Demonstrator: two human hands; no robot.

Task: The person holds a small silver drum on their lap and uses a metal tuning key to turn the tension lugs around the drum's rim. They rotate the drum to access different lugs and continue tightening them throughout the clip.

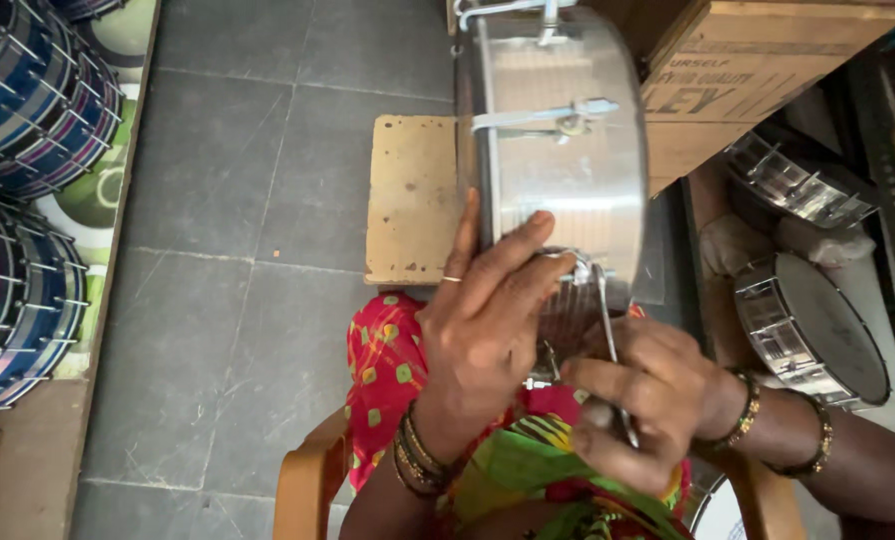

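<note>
Grey stone floor tiles [247, 150] fill the middle of the view. Along the left edge stand stacked drums with dark blue and purple shells [22, 100], crossed by thin metal rods. A square wooden board [412, 200] lies flat on the floor. At upper right sits a brown cardboard box [737, 90]. Beneath it, to the right, lie shiny metal-rimmed drums [812, 325], one with what seems a pale skin facing up.
</note>
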